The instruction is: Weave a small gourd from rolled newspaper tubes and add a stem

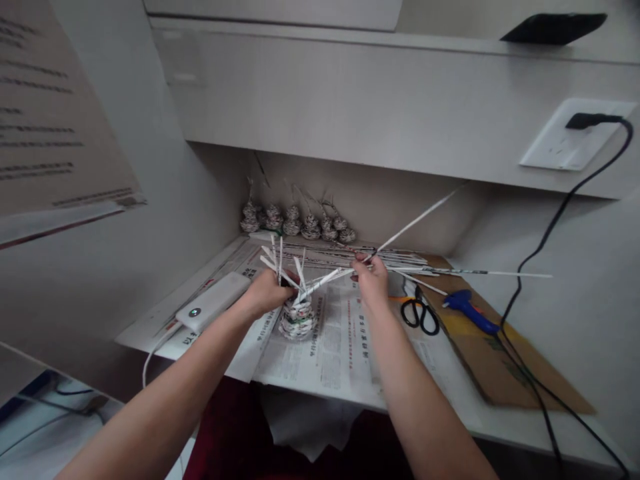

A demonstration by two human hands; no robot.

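Observation:
A small gourd-shaped piece woven from rolled newspaper [299, 321] rests on the newspaper sheet, with several white paper strips fanning up from its top. My left hand [271, 293] is closed at the base of these strips, on the left side of the piece; its fingertips are partly hidden. To the right, my right hand [371, 275] pinches long rolled-paper strips [417, 220]. One runs up and to the right from the fingers, and another stretches left toward the woven piece. More paper strips [400, 257] lie behind my right hand.
Several finished paper gourds [310, 227] line the back wall. A white power bank [215, 303] with a cable lies at left. Scissors [420, 315] with black handles and a blue glue gun [471, 310] on cardboard [530, 373] are at right. Black cords hang from a wall socket [575, 137].

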